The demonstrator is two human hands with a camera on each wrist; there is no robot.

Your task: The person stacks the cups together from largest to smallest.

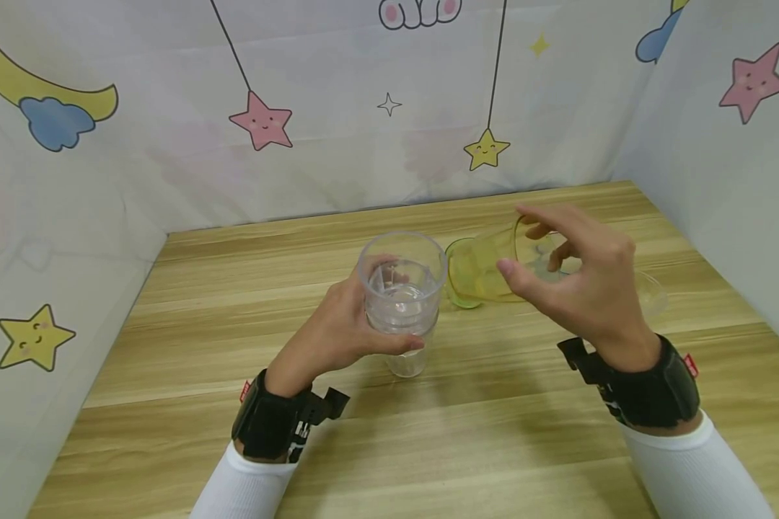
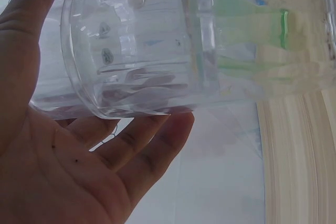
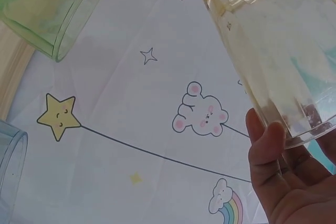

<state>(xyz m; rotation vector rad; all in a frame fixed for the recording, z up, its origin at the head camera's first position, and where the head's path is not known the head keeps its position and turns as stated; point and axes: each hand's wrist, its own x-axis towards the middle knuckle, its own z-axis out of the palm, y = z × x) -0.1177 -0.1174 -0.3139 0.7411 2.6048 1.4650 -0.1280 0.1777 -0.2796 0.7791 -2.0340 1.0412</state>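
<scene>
In the head view my left hand point(image 1: 344, 324) grips clear ribbed cups point(image 1: 402, 310), nested in an upright stack, thumb across the near side. The left wrist view shows the cups point(image 2: 142, 45) sideways, fingers behind them. My right hand point(image 1: 584, 274) holds a see-through yellow cup point(image 1: 490, 267) tilted onto its side, thumb and fingertips at its nearer end. In the right wrist view the yellow cup point(image 3: 268, 51) slants above the curled fingers point(image 3: 268, 145). A green cup point(image 1: 464, 299) shows just past the yellow one and overlaps it.
Behind the right hand, a clear rounded rim point(image 1: 652, 292) shows on the wooden table point(image 1: 234, 432). A bluish cup point(image 3: 10, 166) stands at the edge of the right wrist view. White cloth walls point(image 1: 337, 166) printed with stars enclose the table at the back and sides.
</scene>
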